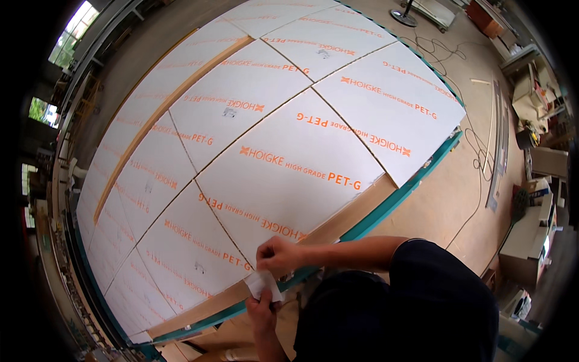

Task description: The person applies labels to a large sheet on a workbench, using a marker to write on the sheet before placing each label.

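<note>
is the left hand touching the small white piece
Touching: the head view shows the left hand holding the small white piece at its lower edge, thumb laid over it.

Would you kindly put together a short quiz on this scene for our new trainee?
1. What colour is the print on the white panels?
A. Green
B. Orange
C. Blue
2. True or false: the left hand is empty.
3. Fill in the missing word: a long, dark, thin ___ trails in loops over the floor on the right side of the picture.

Key:
1. B, orange.
2. False: it holds a small white slip near the table's edge.
3. Cable.
</note>
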Demonstrator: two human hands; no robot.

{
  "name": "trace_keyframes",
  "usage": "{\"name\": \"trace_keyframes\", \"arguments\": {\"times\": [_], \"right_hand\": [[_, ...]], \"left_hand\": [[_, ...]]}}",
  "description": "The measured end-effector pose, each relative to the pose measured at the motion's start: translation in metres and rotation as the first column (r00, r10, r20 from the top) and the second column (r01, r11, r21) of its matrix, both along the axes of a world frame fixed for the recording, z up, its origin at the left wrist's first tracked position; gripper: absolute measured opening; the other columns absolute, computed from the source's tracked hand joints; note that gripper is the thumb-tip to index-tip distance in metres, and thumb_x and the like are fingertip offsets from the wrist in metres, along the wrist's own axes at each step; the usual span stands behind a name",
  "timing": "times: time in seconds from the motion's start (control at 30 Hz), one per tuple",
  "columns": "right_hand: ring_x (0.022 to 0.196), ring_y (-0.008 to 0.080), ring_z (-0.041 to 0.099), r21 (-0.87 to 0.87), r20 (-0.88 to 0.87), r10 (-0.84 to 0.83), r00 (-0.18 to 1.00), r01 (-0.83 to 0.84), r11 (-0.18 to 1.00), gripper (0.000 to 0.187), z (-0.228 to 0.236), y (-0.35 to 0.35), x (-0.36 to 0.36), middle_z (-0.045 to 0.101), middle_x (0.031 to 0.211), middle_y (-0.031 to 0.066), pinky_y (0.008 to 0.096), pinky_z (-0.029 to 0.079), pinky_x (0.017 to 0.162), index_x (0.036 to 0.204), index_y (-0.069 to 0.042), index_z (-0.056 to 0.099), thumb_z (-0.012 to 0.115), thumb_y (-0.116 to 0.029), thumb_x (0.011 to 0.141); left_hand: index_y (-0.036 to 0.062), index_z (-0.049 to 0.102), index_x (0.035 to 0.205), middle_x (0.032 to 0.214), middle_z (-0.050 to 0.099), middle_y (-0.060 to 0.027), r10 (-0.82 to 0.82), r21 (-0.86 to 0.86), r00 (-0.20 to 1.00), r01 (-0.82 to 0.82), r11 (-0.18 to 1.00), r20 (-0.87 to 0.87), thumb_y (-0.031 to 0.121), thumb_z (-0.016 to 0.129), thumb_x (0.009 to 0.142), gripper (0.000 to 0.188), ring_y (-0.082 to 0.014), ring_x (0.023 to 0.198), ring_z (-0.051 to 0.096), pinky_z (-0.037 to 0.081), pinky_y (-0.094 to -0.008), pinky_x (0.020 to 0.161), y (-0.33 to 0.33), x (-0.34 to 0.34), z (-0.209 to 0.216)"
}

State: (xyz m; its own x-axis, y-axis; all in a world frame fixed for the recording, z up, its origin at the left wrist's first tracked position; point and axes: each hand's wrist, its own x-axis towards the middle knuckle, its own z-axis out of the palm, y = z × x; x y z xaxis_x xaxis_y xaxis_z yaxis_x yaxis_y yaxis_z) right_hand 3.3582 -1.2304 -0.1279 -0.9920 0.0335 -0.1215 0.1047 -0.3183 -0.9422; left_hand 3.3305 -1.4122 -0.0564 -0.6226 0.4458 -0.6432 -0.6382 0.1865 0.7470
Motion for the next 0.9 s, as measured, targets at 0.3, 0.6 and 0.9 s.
{"name": "trace_keyframes", "arguments": {"times": [0.3,0.6,0.9], "right_hand": [[0.082,0.0278,0.062,0.307,-0.373,-0.509,0.776,0.621,0.721,0.004,-0.047,0.049,-0.028,0.065,0.096,0.0133,0.0314,0.051,0.071,0.081,-0.002,0.059,0.061,-0.004,0.080],[0.083,0.0144,0.060,0.473,-0.332,-0.908,0.256,0.878,0.075,0.014,-0.063,0.244,0.073,0.067,0.092,0.0103,0.0292,0.047,0.076,0.086,-0.001,0.060,0.058,-0.014,0.089],[0.088,0.0257,0.063,0.836,-0.538,-0.142,0.831,0.548,0.039,0.010,-0.018,0.137,0.057,0.065,0.095,0.0081,0.0406,0.049,0.086,0.076,-0.004,0.055,0.064,-0.002,0.073]], "left_hand": [[0.0006,0.050,0.098,0.065,0.051,-0.0070,0.022,-0.097,0.996,-0.013,0.995,0.091,0.006,0.052,0.085,0.015,-0.0153,0.043,0.042,0.032,-0.0272,0.038,-0.013,0.010,-0.021],[0.0039,0.051,0.109,0.082,0.058,-0.0072,0.072,0.098,0.991,-0.084,0.992,0.114,0.002,0.054,0.081,0.028,-0.0153,0.054,0.051,0.039,-0.0268,0.039,-0.034,-0.001,-0.020],[0.0043,0.048,0.118,0.086,0.059,-0.0088,0.051,0.159,0.995,-0.063,0.985,0.081,0.004,0.053,0.086,0.032,-0.0151,0.056,0.051,0.038,-0.0266,0.043,-0.028,-0.004,-0.003]]}}
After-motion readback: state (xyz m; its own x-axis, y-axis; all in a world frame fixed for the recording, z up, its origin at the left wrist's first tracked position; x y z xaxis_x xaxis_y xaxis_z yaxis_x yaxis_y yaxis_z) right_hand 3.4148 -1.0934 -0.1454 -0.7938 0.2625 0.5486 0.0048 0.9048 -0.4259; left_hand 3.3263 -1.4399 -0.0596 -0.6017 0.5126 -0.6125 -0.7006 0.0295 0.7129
